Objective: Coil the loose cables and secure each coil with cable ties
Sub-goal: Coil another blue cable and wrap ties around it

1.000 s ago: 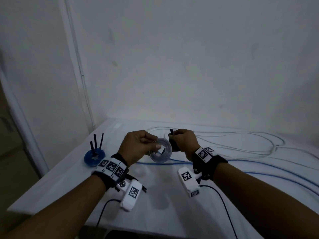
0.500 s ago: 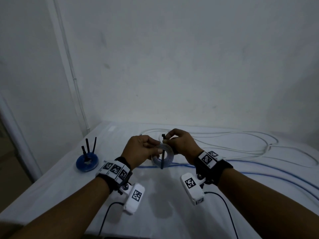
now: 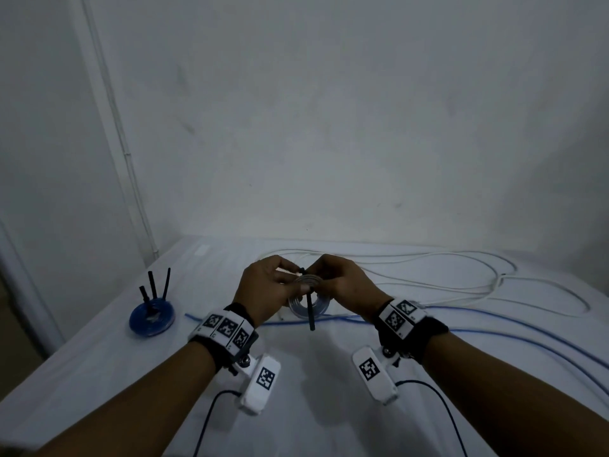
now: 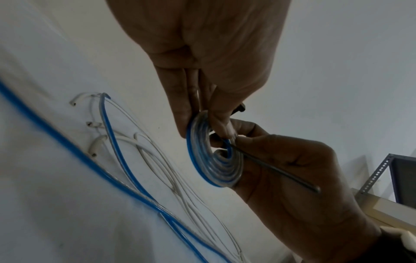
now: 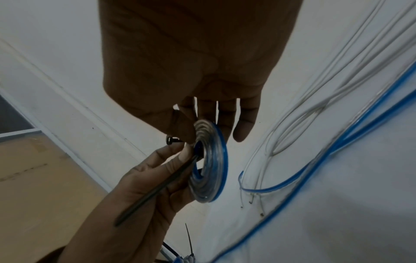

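A small flat coil of clear and blue cable (image 3: 308, 303) is held upright above the white table (image 3: 99, 374). My left hand (image 3: 286, 275) pinches its upper rim from the left, seen close in the left wrist view (image 4: 202, 121). My right hand (image 3: 316, 275) grips the same coil (image 5: 209, 169) from the right, thumb in front and fingers behind (image 5: 198, 128). A black cable tie (image 3: 309, 313) passes through the coil's centre hole. Its head (image 4: 241, 108) shows above the coil and its tail (image 5: 157, 192) hangs down toward me.
A blue round holder (image 3: 151, 316) with three upright black cable ties stands at the left of the table. Loose white cables (image 3: 428, 278) loop across the back right, and a long blue cable (image 3: 494, 331) runs along the table under my hands. The wall rises right behind the table.
The tie went from the right hand beside the coil to across the coil's middle, tail pointing down. Both hands rose a little with the coil.
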